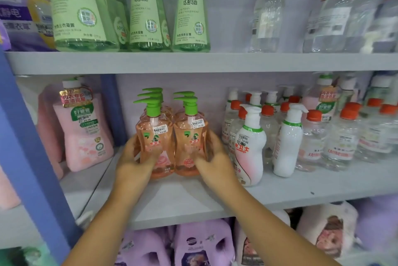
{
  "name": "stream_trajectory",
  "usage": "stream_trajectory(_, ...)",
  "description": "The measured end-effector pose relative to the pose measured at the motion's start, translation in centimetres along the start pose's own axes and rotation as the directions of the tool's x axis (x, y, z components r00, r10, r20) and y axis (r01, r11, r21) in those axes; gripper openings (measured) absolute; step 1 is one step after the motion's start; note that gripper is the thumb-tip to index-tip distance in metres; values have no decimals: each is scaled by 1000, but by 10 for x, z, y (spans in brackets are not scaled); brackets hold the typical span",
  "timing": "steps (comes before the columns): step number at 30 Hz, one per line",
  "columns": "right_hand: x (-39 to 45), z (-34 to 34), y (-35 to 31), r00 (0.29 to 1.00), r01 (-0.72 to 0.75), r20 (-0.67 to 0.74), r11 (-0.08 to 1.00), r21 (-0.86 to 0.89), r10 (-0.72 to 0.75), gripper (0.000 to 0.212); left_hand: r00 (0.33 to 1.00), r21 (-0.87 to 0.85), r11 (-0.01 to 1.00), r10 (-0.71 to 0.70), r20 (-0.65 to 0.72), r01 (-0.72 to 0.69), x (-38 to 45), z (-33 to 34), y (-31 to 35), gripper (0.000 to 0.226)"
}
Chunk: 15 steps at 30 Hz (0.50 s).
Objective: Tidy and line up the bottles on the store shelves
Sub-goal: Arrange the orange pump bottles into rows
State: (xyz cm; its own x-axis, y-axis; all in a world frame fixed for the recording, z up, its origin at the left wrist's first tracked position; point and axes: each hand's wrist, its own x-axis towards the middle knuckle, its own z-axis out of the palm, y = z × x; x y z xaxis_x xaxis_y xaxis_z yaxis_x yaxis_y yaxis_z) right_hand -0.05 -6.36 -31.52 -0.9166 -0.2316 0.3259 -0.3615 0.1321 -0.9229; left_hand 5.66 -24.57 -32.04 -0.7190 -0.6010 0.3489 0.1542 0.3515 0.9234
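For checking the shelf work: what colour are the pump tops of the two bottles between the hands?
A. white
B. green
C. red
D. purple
B: the left hand and right hand grip two pink bottles with green pump tops.

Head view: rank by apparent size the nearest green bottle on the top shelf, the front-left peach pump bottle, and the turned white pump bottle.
1. Nearest green bottle, cut off at the top.
2. Front-left peach pump bottle.
3. Turned white pump bottle.
The last two look close, and the green bottle stands nearer the camera, so true sizes are unsure.
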Motion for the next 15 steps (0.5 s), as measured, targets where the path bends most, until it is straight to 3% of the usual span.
stream_trajectory(2,-15,-11,0,1000,-21,14,999,-33,22,81,998,122,992,42,-45,-36,-10,-2,-1,78)
stream_trajectory(3,-23,-21,-2,999,-35,25,999,-31,36,83,990,180,980,105,-93,-87,-21,1,2,82)
stream_trajectory(5,-39,-46,-6,998,-58,41,998,22,57,58,942,233,943,283,-183,-238,-48,11,15,68)
stream_trajectory(7,-56,-76,-9,998,-62,-3,995,80,63,35,930,136,934,346,-126,-330,-75,30,26,49)
stream_trajectory(9,-68,-111,-7,992,-19,-121,991,134,35,21,958,10,958,286,-5,-286,-91,56,33,39)
stream_trajectory(12,-65,-162,3,939,79,-337,996,35,-63,15,971,-59,980,194,136,-188,-106,99,40,55)
stream_trajectory(15,-47,-199,10,922,74,-376,995,-62,-92,25,974,-31,995,102,203,-98,-112,138,54,64)
